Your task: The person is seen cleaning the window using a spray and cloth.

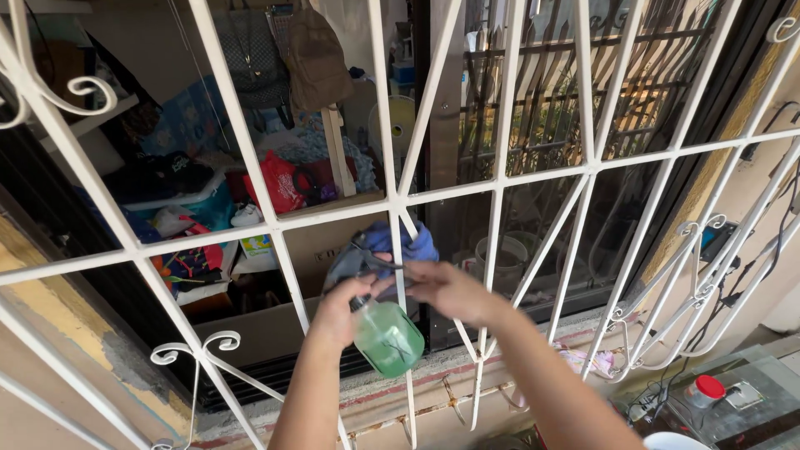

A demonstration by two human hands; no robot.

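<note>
Forearms reach up from the lower edge toward a white metal window grille [500, 179]. Left hand [337, 315] has its fingers curled round the neck of a translucent green plastic spray bottle [388, 337], held just before the bars. Right hand [450, 290] pinches a crumpled blue-grey cloth [392, 246] between fingertips, touching a bar. Behind: cluttered room, red bag [277, 183].

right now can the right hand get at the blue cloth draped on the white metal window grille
Probably yes: the right hand sits just below the blue cloth on the white metal window grille, with nothing between them. The left hand holds a green spray bottle.
</note>
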